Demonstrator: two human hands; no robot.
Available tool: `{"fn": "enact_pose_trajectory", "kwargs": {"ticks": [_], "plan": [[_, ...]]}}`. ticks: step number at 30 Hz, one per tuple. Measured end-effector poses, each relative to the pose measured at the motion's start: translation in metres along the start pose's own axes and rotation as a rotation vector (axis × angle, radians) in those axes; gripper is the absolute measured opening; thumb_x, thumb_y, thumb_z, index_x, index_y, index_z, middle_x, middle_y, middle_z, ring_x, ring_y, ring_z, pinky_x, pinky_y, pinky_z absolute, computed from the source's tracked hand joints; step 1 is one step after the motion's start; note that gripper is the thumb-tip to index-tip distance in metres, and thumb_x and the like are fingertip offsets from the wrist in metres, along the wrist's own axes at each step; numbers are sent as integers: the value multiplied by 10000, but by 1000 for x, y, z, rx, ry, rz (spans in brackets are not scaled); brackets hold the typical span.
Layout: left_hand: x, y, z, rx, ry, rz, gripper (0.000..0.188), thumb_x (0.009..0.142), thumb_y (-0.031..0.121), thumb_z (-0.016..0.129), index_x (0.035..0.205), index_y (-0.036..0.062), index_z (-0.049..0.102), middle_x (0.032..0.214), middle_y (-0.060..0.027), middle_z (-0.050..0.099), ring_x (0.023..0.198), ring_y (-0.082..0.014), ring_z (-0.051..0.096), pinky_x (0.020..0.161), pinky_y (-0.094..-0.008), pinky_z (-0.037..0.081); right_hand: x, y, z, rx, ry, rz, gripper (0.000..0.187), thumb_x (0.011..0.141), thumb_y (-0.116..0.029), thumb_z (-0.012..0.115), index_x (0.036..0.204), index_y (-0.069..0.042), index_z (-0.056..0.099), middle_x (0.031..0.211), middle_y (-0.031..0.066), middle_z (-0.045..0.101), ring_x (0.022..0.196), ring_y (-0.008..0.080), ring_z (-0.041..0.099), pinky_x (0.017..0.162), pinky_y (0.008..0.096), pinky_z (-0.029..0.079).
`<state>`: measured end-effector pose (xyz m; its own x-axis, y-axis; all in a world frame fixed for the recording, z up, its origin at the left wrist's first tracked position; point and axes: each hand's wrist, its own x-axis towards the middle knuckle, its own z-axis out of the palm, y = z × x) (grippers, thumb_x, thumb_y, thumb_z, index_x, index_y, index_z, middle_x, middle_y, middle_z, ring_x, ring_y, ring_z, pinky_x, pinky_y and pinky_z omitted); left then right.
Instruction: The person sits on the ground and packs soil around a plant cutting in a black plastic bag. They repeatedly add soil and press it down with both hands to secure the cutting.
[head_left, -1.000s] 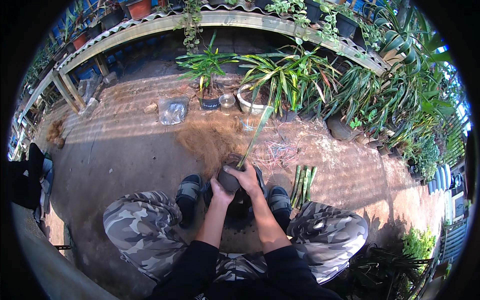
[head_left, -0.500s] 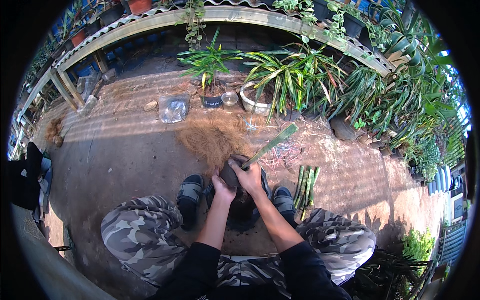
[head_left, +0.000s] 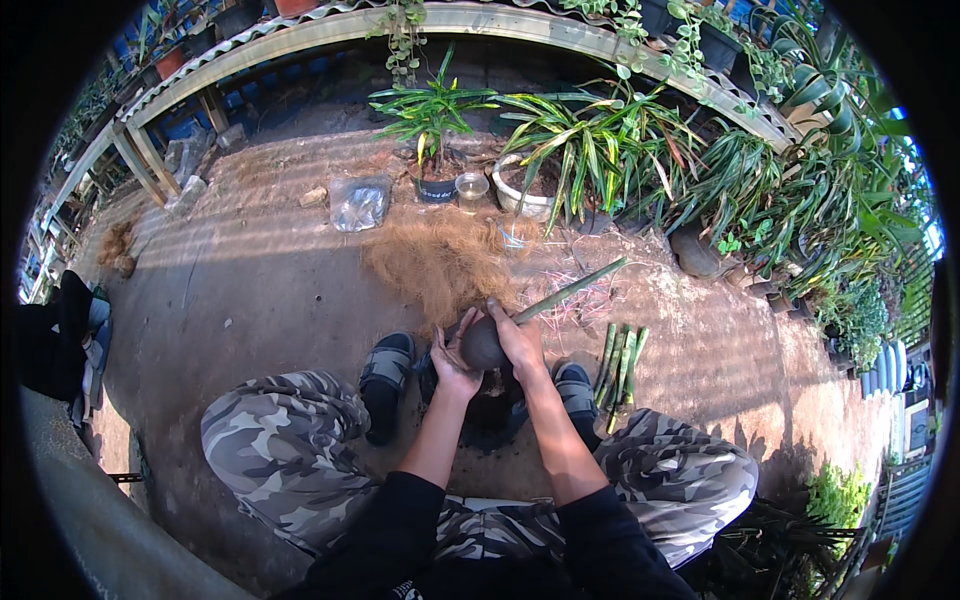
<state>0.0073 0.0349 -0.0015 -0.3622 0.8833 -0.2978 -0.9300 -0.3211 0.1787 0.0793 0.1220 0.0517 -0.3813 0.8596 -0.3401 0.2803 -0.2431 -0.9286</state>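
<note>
I sit on the ground with my knees apart. Both hands cup a dark round ball of soil (head_left: 483, 345) between my feet. My left hand (head_left: 452, 356) wraps its left side and my right hand (head_left: 518, 338) presses on its top and right. A long green cutting (head_left: 570, 291) sticks out of the ball and leans to the upper right. Under my hands lies a dark heap of soil (head_left: 492, 412). A mound of brown coconut fibre (head_left: 440, 263) lies just beyond the ball.
Several cut green stems (head_left: 618, 362) lie by my right foot. Potted plants (head_left: 433, 150), a white pot (head_left: 520, 195), a small clear cup (head_left: 471, 185) and a plastic bag (head_left: 358, 203) stand at the back. Dense foliage (head_left: 800, 210) fills the right side. A dark object (head_left: 55, 335) sits far left.
The green cutting has tilted from nearly upright down toward the upper right, as my hands turned the soil ball. My hands stay closed around it.
</note>
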Motion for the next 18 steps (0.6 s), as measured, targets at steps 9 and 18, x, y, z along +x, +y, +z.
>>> {"fn": "enact_pose_trajectory", "kwargs": {"ticks": [9,18], "plan": [[-18,-1,9,-84,-74,-35,654,958,581,322,1345,85,502,1377,-102,520,1314,-276,447,1119,-456,315,-13,-7,1,179,-163,-240,264,918,-175,610,1040,46,683,924,107,713,847,188,665,783,290,511],[-19,3,4,-32,68,35,570,970,543,338,1325,133,514,1319,-105,557,1236,-261,527,1029,-458,437,-27,-30,5,-101,-354,-561,314,868,-248,704,1053,5,710,1027,89,716,884,158,660,847,306,501]]}}
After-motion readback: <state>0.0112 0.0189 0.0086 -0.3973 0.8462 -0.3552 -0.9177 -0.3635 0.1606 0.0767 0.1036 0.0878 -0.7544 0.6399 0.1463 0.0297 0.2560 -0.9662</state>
